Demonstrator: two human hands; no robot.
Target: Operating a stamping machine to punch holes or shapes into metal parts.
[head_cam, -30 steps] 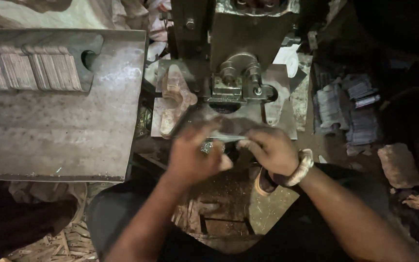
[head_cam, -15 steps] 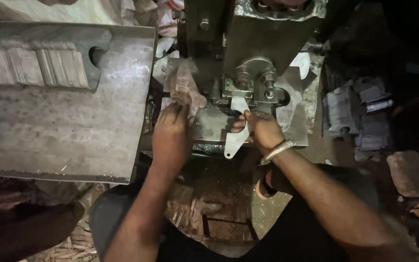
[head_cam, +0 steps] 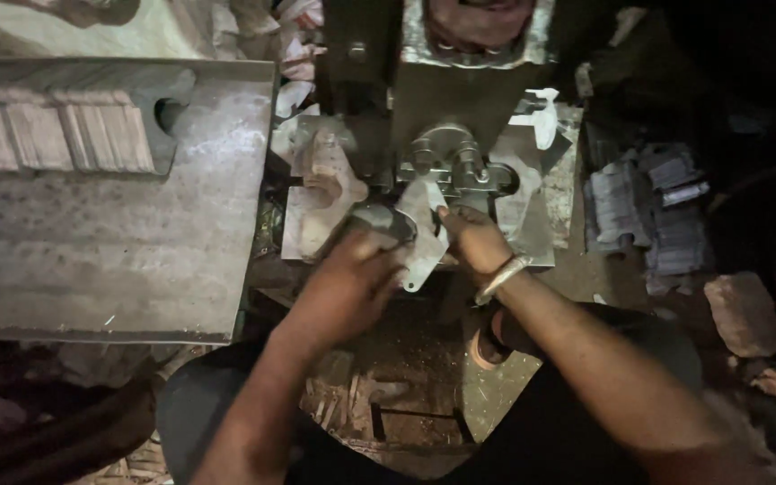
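A flat pale metal plate [head_cam: 424, 235] with a small hole near its lower end stands between my two hands in front of the press die [head_cam: 449, 162]. My right hand [head_cam: 473, 241], with a metal bangle on the wrist, grips the plate's right edge. My left hand [head_cam: 358, 268] is closed around a dark rounded metal piece [head_cam: 377, 219] at the plate's left side. The plate's upper tip points into the die opening.
The press frame [head_cam: 460, 54] rises behind the die. A broad steel table [head_cam: 119, 233] on the left carries rows of stacked blanks [head_cam: 56, 135]. A shaped metal piece [head_cam: 321, 180] lies left of the die. Piles of cut parts [head_cam: 644, 207] lie on the right.
My left hand has moved right and closed beside the plate. The plate has shifted up toward the die, with my right hand following it.
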